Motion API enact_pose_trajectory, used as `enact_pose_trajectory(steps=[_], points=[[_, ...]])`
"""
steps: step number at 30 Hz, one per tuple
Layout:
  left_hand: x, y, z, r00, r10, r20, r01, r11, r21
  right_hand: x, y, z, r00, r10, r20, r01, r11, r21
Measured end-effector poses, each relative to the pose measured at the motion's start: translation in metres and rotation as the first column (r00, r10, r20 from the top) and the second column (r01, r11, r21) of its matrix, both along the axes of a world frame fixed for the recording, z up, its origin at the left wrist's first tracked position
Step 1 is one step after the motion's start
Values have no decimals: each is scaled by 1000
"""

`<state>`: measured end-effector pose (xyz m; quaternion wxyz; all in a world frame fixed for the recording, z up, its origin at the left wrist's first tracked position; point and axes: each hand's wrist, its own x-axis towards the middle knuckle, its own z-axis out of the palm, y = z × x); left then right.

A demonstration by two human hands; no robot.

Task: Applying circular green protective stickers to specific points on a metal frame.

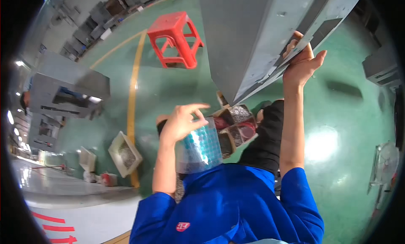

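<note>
My left hand [183,121] is above a clear plastic sheet [199,149] with rows of round teal stickers, which lies over my lap. Its index finger points right, apart from the thumb, and I make out nothing between them. My right hand [300,66] rests against the side of a tall grey metal cabinet [240,37], thumb spread outward. Some of its fingers reach into a slot in the panel and are partly hidden. Below the cabinet's near corner, a divided cardboard box [236,132] holds small metal parts and reddish pieces in its compartments.
A red plastic stool [175,35] stands beyond the yellow floor line [134,83]. White bins [125,154] of small parts sit at left, near more grey cabinets [69,90]. At right are another grey cabinet [382,66] and a fan [386,159].
</note>
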<state>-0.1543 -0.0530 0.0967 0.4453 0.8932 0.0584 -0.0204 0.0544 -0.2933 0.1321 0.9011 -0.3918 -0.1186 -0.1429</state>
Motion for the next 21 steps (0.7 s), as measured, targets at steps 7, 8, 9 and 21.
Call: enact_pose_trajectory(steps=[7, 8, 9, 21], points=[[51, -4, -30, 991, 45, 125, -71, 976, 208, 29, -42, 22, 991, -47, -126, 58, 995, 83], [56, -7, -35, 988, 13, 154, -49, 971, 234, 35, -51, 16, 998, 5, -57, -1, 997, 74], [61, -10, -40, 983, -17, 182, -31, 965, 260, 45, -56, 11, 997, 80, 15, -80, 995, 63], [90, -84, -52, 860, -326, 392, 200, 923, 328, 148, -115, -22, 444, 836, 322, -749, 544, -379]])
